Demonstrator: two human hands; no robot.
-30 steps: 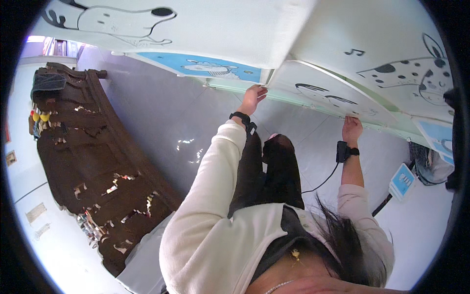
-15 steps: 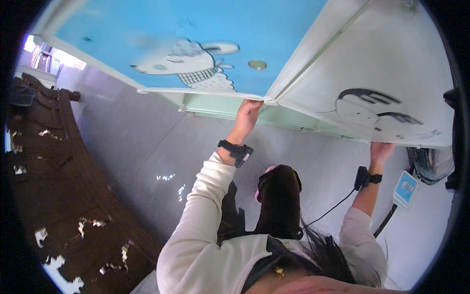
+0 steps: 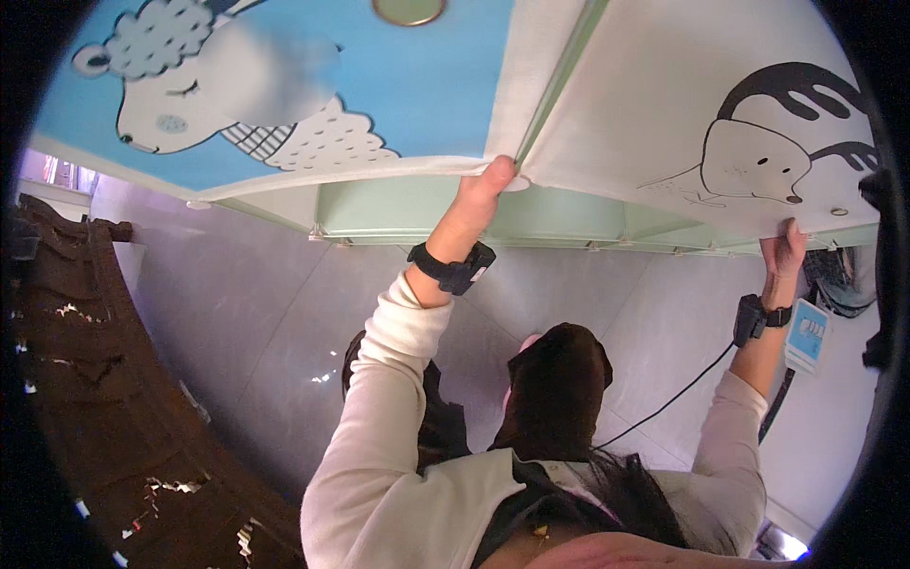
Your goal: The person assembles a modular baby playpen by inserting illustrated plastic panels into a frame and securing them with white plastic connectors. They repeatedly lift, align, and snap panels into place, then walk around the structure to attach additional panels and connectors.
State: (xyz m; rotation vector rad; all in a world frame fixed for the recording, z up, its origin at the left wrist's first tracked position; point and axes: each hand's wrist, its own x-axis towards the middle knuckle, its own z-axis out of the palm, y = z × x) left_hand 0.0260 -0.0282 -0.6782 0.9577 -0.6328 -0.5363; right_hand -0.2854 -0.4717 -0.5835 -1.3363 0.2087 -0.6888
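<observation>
Overhead, a person is gripping the lower edge of a white cabinet panel that is filling the upper right of the frame, printed with a black line drawing of a dog-like animal. The left hand, at upper centre, is curling its fingers over the panel's near corner, right where it is meeting a blue panel. The right hand, at the right edge, is pinching the same lower edge, fingers closed on it. Both wrists are wearing black bands, and a thin black cable is running down from the right one. To handle this well, both hands should probably be keeping an even grip and moving together so the panel is not twisting. The blue panel, upper left, is showing a white sheep cartoon. A pale green frame is sitting beneath. A small blue-and-white tag is hanging at the right. A dark brown carved board is occupying the lower left.
</observation>
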